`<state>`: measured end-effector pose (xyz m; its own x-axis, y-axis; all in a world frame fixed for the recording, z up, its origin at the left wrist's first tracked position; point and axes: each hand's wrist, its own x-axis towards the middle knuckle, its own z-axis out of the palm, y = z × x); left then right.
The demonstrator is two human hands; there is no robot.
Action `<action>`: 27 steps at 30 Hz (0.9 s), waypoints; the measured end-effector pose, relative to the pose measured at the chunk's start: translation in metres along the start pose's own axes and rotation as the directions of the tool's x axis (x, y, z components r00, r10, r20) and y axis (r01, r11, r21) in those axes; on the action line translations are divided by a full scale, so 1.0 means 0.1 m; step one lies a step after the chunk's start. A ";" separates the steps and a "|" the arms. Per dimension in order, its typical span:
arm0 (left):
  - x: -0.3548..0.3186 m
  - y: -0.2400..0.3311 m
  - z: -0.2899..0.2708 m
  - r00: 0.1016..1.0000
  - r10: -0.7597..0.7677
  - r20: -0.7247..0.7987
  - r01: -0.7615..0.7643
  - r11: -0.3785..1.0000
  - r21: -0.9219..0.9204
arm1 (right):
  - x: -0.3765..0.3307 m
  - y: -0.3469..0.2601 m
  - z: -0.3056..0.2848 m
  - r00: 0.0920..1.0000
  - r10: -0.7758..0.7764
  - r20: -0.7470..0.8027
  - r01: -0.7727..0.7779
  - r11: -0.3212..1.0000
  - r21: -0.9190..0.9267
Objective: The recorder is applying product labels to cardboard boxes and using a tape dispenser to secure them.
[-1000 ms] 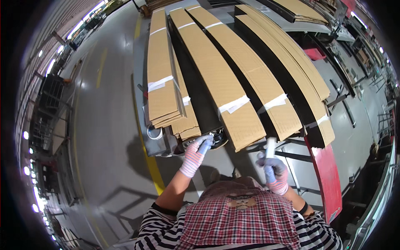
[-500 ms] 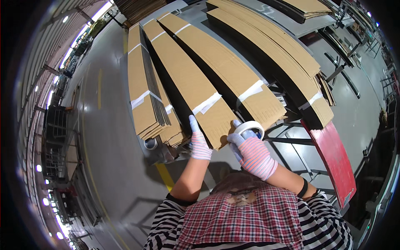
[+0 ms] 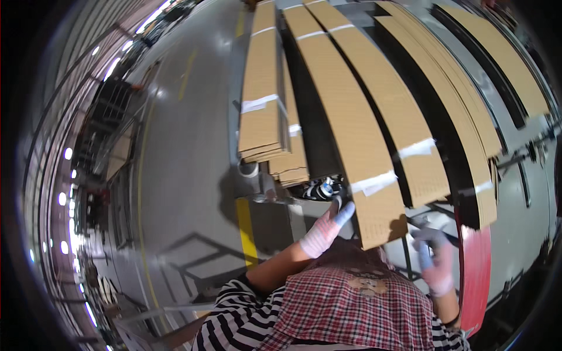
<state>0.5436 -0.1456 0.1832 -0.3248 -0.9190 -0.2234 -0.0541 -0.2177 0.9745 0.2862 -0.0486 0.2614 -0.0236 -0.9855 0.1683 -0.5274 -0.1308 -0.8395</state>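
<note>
The left hand (image 3: 325,229) pressed open fingers against the taped cardboard stack (image 3: 363,146); the right hand (image 3: 434,260), curled loosely, gripped nothing clearly visible.

Dim, fisheye-bent frame with dark rim, ceiling-lamp glare on glossy floor (image 3: 193,175), slight motion blur

Gloved left hand (image 3: 326,227) reaching forward and up with fingers extended, bare forearm stretching from a striped sleeve, gloved right hand (image 3: 434,262) hanging lower, fingers curling
</note>
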 end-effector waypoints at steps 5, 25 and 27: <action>-0.20 0.60 -1.07 0.995 -0.017 0.102 0.025 0.997 -0.079 | 0.05 -0.05 -0.42 0.862 0.392 -0.323 0.037 0.587 0.809; 2.44 -1.20 -4.32 0.799 0.394 -0.455 0.019 0.740 0.673 | 0.66 -1.29 1.03 0.784 0.336 -0.522 0.010 0.834 0.552; 2.38 -1.12 -4.29 0.739 0.415 -0.530 -0.213 0.891 0.401 | 0.64 -1.33 1.08 0.737 0.392 -0.550 -0.009 0.820 0.572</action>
<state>0.8770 -0.4809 0.0117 0.2376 -0.9441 0.2285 -0.3574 0.1338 0.9243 0.4466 -0.1063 0.3276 -0.6914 -0.7181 0.0795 0.0536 -0.1607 -0.9855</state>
